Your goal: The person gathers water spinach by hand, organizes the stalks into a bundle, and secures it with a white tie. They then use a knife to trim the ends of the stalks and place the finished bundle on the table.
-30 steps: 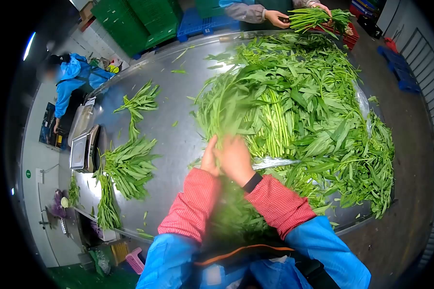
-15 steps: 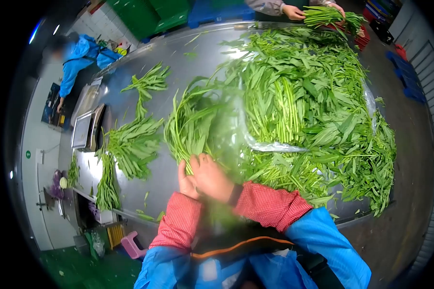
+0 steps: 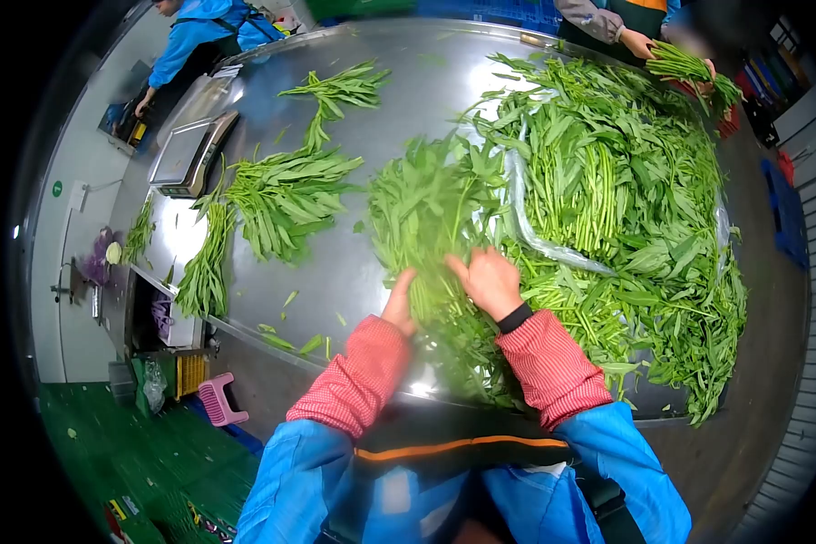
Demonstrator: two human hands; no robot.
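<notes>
A loose bunch of long-leaved greens that look like water spinach (image 3: 426, 204) is in front of me, blurred by motion, leaves pointing away. My left hand (image 3: 400, 304) is closed at the left side of its stems, the fingers partly hidden behind them. On the bunch's other side is my right hand (image 3: 490, 283), thumb spread from the fingers and apparently holding nothing. More stems and leaves hang below, between my wrists. Right of my hands lies a large heap of the same greens (image 3: 662, 272), with a clear plastic sheet (image 3: 553, 249) showing at its edge.
Separate bunches (image 3: 286, 195) lie left on the metal table (image 3: 335, 272), near a weighing scale (image 3: 190, 154). A co-worker's hands (image 3: 639, 43) hold greens at the far right. Another person in blue (image 3: 199, 36) stands at the far left. A pink stool (image 3: 219, 399) is on the floor.
My hands were together at the stems and are now apart, the right one further right. The bunch has shifted right and spread. My view has turned, so the table appears higher.
</notes>
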